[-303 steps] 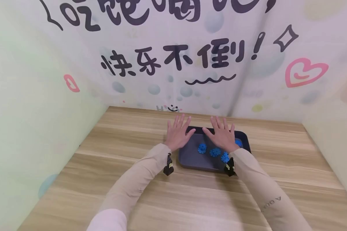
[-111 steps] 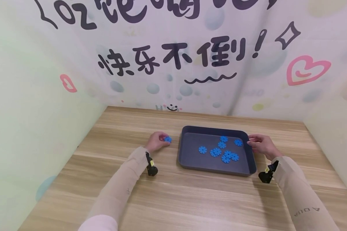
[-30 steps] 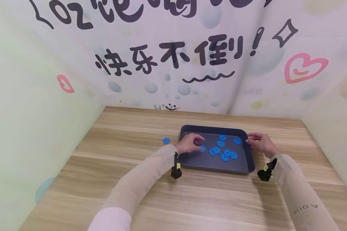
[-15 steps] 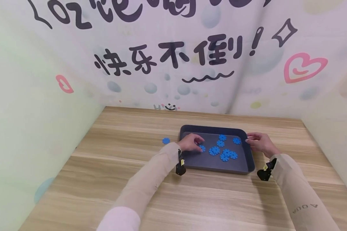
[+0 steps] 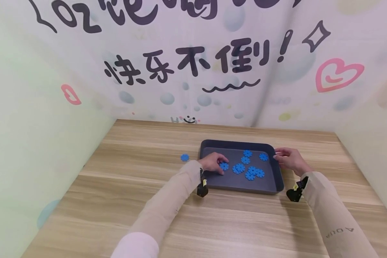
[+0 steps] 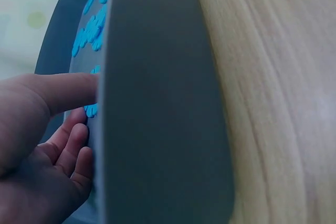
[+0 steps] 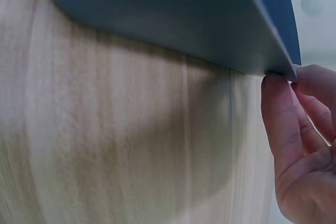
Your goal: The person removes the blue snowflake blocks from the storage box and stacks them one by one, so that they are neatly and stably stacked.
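A dark grey tray (image 5: pixel 209 184) holds several blue notched discs (image 5: pixel 240 168). My left hand (image 5: pixel 211 162) reaches over its left wall, with thumb and fingers spread around the leftmost blue disc (image 5: pixel 224 166), which lies on the tray bottom. In the left wrist view the thumb tip and part of that disc are hidden behind the tray wall (image 6: pixel 157 98); no firm grip shows. My right hand (image 5: pixel 291 160) pinches the tray's right rim near the back corner. The right wrist view shows the thumb against the outer wall and fingers at the rim (image 7: pixel 268 22).
A single blue disc (image 5: pixel 185 157) lies on the wooden table (image 5: pixel 142 150) left of the tray. Behind the table hangs a printed white cloth (image 5: pixel 167 104), and pale walls stand at both sides. A black wrist camera (image 5: pixel 202 188) sits under the left wrist.
My left hand has put a blue disc on the table, then moved right into the tray. Its thumb and fingers have since spread wider around the leftmost disc. My right hand stays on the rim.
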The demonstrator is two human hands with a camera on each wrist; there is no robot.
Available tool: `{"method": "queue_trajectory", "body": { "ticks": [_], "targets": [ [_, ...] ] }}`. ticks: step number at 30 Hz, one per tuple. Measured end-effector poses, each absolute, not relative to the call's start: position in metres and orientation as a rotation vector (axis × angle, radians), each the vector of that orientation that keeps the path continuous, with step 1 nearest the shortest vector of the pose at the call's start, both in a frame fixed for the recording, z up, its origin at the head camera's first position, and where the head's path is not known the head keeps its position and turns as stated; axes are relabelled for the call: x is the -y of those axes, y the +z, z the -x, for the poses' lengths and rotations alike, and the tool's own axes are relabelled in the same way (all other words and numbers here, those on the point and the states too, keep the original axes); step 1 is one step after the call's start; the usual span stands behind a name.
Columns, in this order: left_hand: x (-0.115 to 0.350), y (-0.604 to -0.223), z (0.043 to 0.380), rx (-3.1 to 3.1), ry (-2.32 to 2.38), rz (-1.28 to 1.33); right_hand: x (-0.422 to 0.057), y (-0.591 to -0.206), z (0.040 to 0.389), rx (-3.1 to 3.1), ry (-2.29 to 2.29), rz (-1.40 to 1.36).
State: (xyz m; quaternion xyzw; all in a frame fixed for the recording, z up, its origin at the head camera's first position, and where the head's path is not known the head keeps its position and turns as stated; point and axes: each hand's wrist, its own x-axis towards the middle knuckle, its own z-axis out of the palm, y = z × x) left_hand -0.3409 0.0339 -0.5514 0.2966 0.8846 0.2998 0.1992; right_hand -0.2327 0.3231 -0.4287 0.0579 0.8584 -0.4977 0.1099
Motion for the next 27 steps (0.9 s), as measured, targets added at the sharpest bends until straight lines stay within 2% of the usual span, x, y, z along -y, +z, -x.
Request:
{"method": "queue_trajectory", "body": {
  "ticks": [5,8,17,23,26,27],
  "targets": [
    [-0.035,-0.599,0.371,-2.454,0.952,-0.882,-0.323,-0.429,0.233,-2.522,-1.468,-0.167],
    [-0.037,-0.604,0.373,-2.468,0.950,-0.844,-0.324,-0.429,0.233,-2.521,-1.472,-0.169],
    [-0.032,-0.542,0.337,-2.444,0.931,-0.756,-0.324,-0.430,0.232,-2.530,-1.471,-0.169],
    [-0.034,-0.554,0.344,-2.465,0.926,-0.778,-0.323,-0.430,0.232,-2.532,-1.460,-0.171],
    [-0.034,-0.551,0.343,-2.466,0.933,-0.772,-0.323,-0.430,0.232,-2.528,-1.457,-0.175],
    [-0.033,-0.539,0.337,-2.456,0.917,-0.743,-0.324,-0.430,0.233,-2.527,-1.458,-0.176]
  ]
}}
